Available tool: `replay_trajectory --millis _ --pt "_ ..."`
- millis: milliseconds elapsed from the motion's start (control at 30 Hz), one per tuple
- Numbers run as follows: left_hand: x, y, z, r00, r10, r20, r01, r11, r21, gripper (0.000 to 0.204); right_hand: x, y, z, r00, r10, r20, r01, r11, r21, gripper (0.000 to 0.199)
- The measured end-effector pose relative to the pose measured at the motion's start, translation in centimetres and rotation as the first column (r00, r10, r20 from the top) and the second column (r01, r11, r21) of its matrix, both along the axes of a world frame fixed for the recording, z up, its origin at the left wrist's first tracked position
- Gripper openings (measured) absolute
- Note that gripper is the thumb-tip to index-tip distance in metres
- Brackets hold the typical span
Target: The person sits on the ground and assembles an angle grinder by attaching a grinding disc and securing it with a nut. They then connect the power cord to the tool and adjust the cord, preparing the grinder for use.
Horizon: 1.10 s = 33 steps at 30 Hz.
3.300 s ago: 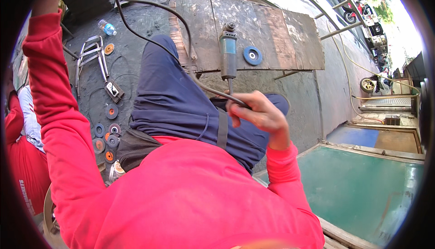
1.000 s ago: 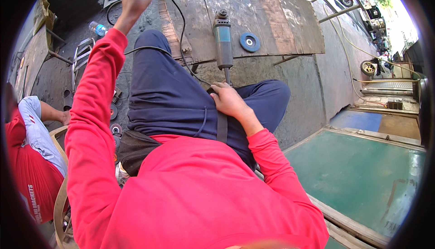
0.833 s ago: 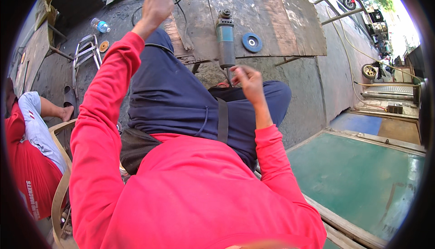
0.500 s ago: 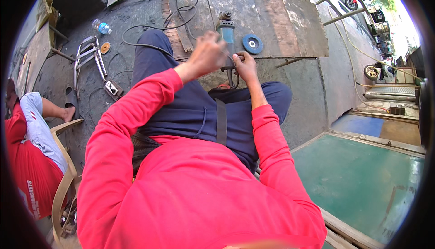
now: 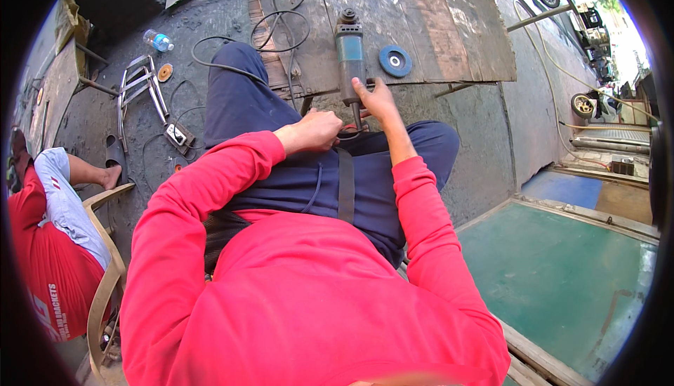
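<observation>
An angle grinder (image 5: 349,56) in blue-green and dark grey lies on a worn wooden board (image 5: 421,35), its head away from me. My right hand (image 5: 378,102) grips its rear end, thumb on top and the other fingers partly hidden. Below and left of the grinder, over my lap, my left hand (image 5: 319,132) is closed around the black power cord (image 5: 290,70) near the grinder's tail; its fingers are partly hidden. The cord loops across the board's left part. A blue round abrasive disc (image 5: 394,61) lies flat to the right of the grinder.
To the left on the floor are a metal frame (image 5: 144,91), an orange disc (image 5: 165,72), a power strip (image 5: 177,135) and a plastic bottle (image 5: 159,41). A person in red (image 5: 53,245) sits by a chair (image 5: 105,288) at the left. A green panel (image 5: 547,274) lies at the right.
My left hand has come down and left from beside the grinder's body to below its tail. My right hand has moved onto the grinder's rear end.
</observation>
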State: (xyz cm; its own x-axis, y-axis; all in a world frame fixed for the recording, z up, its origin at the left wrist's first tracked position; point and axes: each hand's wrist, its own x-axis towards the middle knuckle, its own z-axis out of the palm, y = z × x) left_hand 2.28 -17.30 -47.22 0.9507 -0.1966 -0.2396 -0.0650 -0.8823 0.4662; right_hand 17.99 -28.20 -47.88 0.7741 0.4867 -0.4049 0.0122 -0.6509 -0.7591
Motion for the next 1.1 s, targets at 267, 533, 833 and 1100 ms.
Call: replay_trajectory --millis 267,533,833,1100 --pt "1.0 -3.6 0.0 0.777 0.514 -0.363 -0.625 0.562 -0.542 0.027 -2.1 0.9 0.5 0.889 -0.108 -0.445 0.188 0.972 0.142 0.053" --pt "-0.9 2.1 4.6 0.821 0.406 -0.402 -0.440 0.000 -0.898 0.024 -0.8 2.6 2.9 0.678 0.216 -0.703 0.338 0.757 0.560 0.056" --pt "-0.4 5.2 7.7 0.778 0.419 -0.469 -0.404 -0.239 -0.883 0.023 -1.4 6.7 2.2 0.453 0.419 -0.787 0.619 0.487 0.616 0.075" --pt "-0.4 3.2 8.1 0.801 0.342 -0.491 -0.377 -0.348 -0.858 0.026 -0.2 9.0 1.5 0.311 0.388 -0.867 0.836 0.322 0.444 0.075"
